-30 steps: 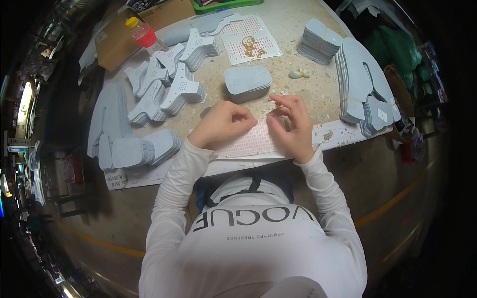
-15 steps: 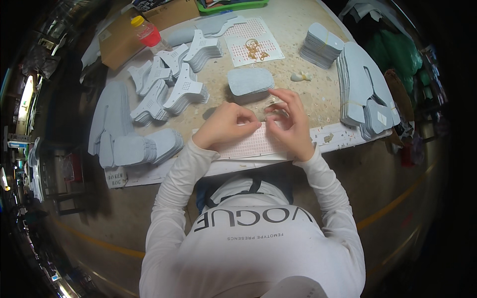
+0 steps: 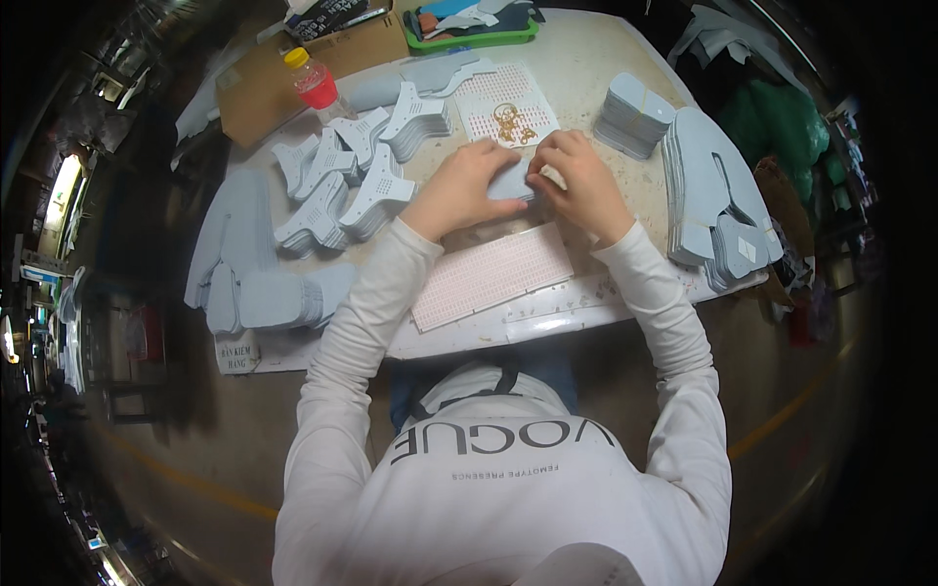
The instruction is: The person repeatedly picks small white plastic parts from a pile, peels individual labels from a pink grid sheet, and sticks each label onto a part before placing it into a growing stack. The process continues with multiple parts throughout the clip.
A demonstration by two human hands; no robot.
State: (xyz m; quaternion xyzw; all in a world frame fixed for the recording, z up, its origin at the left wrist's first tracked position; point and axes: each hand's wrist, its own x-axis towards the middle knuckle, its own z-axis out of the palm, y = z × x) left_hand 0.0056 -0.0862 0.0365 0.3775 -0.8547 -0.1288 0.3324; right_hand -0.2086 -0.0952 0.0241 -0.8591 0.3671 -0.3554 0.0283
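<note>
Between my hands lies a small stack of rounded light-grey cut pieces [image 3: 510, 184], partly hidden by my fingers. My left hand [image 3: 467, 188] is closed round its left side, thumb at the near edge and fingers at the far edge. My right hand [image 3: 578, 181] has its fingers curled and pinched together at the stack's right edge; what they hold, if anything, is hidden. Nearer me, a white sheet covered in rows of small pinkish labels [image 3: 493, 276] lies slanted on the table. Beyond my hands, gold-brown rubber bands [image 3: 510, 122] rest on another label sheet [image 3: 482, 90].
Y-shaped grey stacks [image 3: 376, 195] and long grey pieces [image 3: 239, 230] fill the left side. A banded stack [image 3: 635, 112] and larger banded pieces [image 3: 696, 176] stand right. A yellow-capped bottle [image 3: 315, 83], a cardboard box [image 3: 259, 93] and a green tray [image 3: 472, 37] are at the back.
Both hands have moved away from the near label sheet, up to the small grey stack, and my left hand has closed round it. The near sheet now shows uncovered.
</note>
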